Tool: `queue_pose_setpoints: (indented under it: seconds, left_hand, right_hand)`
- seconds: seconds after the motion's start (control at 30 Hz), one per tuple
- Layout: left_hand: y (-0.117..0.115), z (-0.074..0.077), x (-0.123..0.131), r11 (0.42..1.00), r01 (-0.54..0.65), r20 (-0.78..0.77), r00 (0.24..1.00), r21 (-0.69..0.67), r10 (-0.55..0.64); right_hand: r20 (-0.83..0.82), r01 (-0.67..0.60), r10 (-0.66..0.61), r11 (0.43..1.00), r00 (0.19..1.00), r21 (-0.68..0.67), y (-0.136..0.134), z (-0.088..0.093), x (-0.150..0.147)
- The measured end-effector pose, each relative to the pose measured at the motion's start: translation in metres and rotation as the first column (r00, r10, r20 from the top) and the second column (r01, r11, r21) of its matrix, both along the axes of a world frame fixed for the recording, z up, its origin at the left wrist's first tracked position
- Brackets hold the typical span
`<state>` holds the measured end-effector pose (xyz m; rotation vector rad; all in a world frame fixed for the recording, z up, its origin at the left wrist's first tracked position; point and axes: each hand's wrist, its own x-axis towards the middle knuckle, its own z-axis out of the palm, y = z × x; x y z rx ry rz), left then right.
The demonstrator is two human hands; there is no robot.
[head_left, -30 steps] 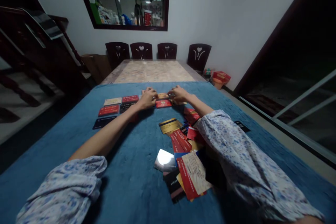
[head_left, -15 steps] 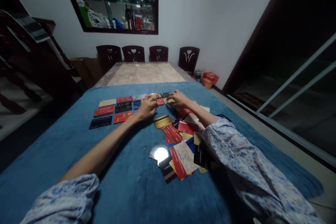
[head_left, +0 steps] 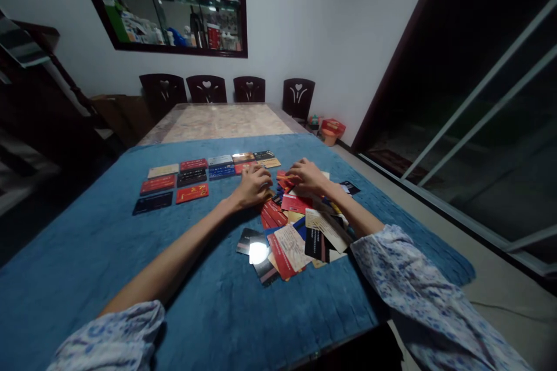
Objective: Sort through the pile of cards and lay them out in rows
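My left hand (head_left: 253, 185) rests with curled fingers at the upper left edge of a loose pile of bank cards (head_left: 296, 248). A gold card (head_left: 268, 193) shows in part under its fingertips; the grip on it is partly hidden. At the far side of the pile my right hand (head_left: 308, 175) is arched, fingers bent and apart, its fingertips touching a red-orange card (head_left: 285, 178). Left of the pile, cards lie in rows, among them a black card (head_left: 192, 177), a blue card (head_left: 221, 171) and a pale yellow card (head_left: 268, 163).
Blue cloth (head_left: 209, 313) covers the near part of the long table, whose patterned top (head_left: 226, 119) shows beyond. Several dark chairs (head_left: 298, 97) stand along the far end. A black card (head_left: 350, 187) lies apart at the pile's right. A bright reflection shines off one card.
Both hands have come back from the upper row to the pile, leaving the pale yellow card at the row's right end. The view has swung slightly to the right.
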<state>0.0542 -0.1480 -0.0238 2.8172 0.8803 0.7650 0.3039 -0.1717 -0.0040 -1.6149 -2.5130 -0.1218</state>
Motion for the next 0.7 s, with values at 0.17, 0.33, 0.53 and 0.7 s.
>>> queue_pose_setpoints:
  seconds: [0.17,0.33,0.53,0.7]
  left_hand:
    - [-0.009,-0.001,0.012,0.997,0.058,-0.041,0.997,-0.043,-0.06]
    - [-0.022,0.0,0.026,0.986,0.158,-0.047,0.986,-0.058,-0.161]
    - [-0.035,0.0,0.033,0.967,0.24,-0.096,0.964,-0.086,-0.248]
    - [-0.036,-0.002,0.032,0.967,0.234,-0.139,0.959,-0.099,-0.246]
  right_hand:
    - [-0.127,-0.09,0.098,0.994,0.987,0.066,-0.02,-0.011,0.015]
    - [-0.243,-0.17,0.191,0.98,0.951,0.108,-0.034,-0.016,0.02]
    - [-0.287,-0.225,0.246,0.969,0.926,0.107,-0.048,-0.013,0.018]
    - [-0.252,-0.236,0.244,0.97,0.936,0.061,-0.05,-0.013,0.017]
